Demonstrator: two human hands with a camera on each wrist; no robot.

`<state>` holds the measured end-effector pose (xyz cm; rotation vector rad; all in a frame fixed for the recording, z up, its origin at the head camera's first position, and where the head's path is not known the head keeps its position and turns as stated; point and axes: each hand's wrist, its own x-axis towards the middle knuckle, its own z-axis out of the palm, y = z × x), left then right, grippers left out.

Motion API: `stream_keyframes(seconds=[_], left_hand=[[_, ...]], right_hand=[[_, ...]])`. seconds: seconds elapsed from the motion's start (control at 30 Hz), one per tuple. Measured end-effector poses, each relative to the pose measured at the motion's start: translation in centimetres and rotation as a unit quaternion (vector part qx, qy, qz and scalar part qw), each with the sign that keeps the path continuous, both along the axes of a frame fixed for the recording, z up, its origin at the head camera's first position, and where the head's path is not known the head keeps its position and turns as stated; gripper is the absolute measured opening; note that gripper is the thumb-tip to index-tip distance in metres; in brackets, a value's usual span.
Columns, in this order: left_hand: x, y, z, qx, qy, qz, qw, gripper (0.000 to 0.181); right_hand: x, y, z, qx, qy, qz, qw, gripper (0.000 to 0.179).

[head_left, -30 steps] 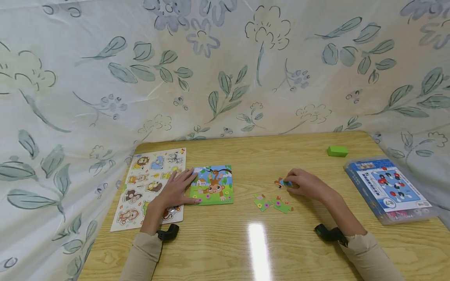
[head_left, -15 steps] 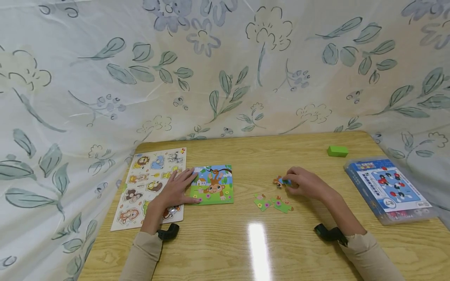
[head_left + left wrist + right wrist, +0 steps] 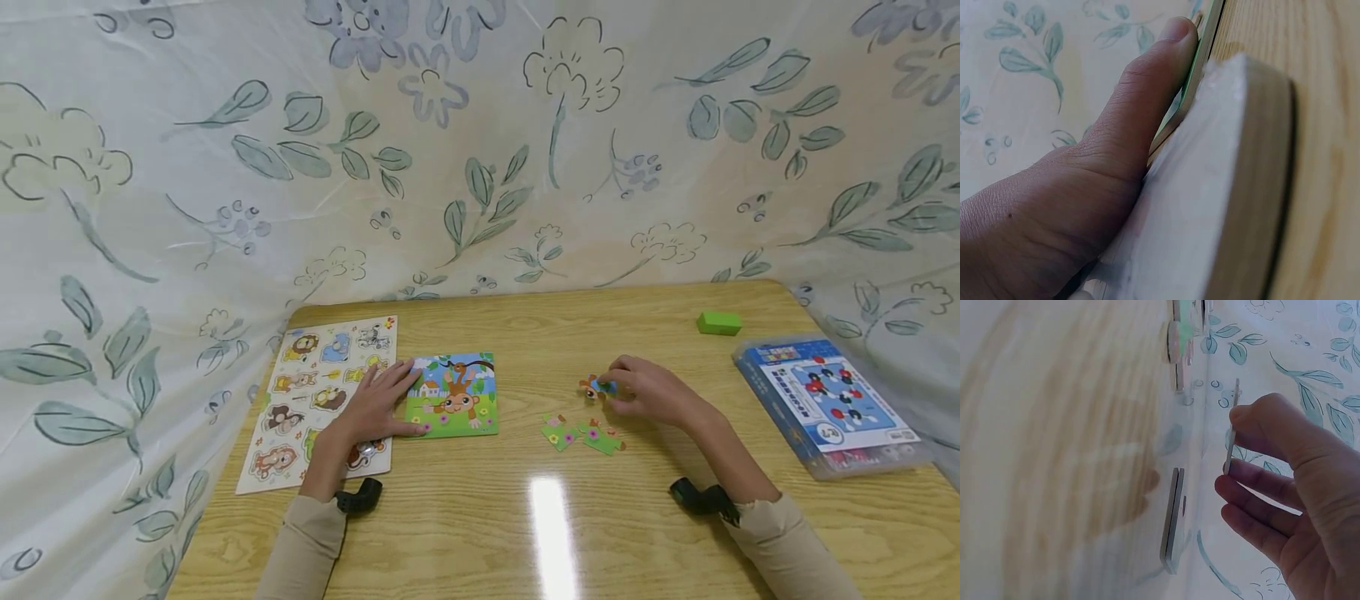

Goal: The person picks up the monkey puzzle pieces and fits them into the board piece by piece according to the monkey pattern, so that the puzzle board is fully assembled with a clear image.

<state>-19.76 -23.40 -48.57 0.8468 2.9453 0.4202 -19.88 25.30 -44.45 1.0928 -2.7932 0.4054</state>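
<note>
My left hand (image 3: 378, 404) rests with spread fingers on the left edge of a square monkey picture puzzle (image 3: 457, 396). Its thumb (image 3: 1147, 94) lies along the puzzle's edge in the left wrist view. My right hand (image 3: 648, 390) pinches a brown and blue puzzle piece (image 3: 596, 387) showing part of a monkey's face. The right wrist view shows this held piece (image 3: 1232, 431) edge-on between thumb and fingers, off the table surface. Nearer me lie two loose green puzzle pieces, a left one (image 3: 558, 432) with a yellow flower and a right one (image 3: 602, 436) with a pink flower.
A white animal puzzle board (image 3: 326, 387) lies under the left forearm, in clear wrap. At the right stands a blue boxed set (image 3: 832, 404) with a molecule picture. A green block (image 3: 718, 323) sits near the wooden table's (image 3: 480, 533) back. Floral cloth (image 3: 480, 150) hangs behind.
My right hand has shifted slightly left, carrying the pinched piece with it, and the piece has turned a little. My left hand and the loose pieces stay where they were.
</note>
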Motion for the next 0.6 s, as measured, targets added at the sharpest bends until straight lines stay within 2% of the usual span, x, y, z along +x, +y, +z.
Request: stream_keyframes(seconds=[0.2, 0.4, 0.6], left_hand=[[-0.04, -0.01, -0.02, -0.002, 0.000, 0.000, 1.0000, 0.105], [0.02, -0.01, 0.01, 0.001, -0.006, -0.001, 1.0000, 0.105], [0.07, 0.01, 0.11, 0.002, -0.007, -0.002, 1.0000, 0.105]], right_hand=[[0.20, -0.09, 0.21, -0.023, -0.014, 0.011, 0.9996, 0.027], [0.05, -0.02, -0.03, -0.048, 0.015, 0.043, 0.9978, 0.026], [0.05, -0.07, 0.01, -0.062, 0.026, 0.048, 0.9966, 0.027]])
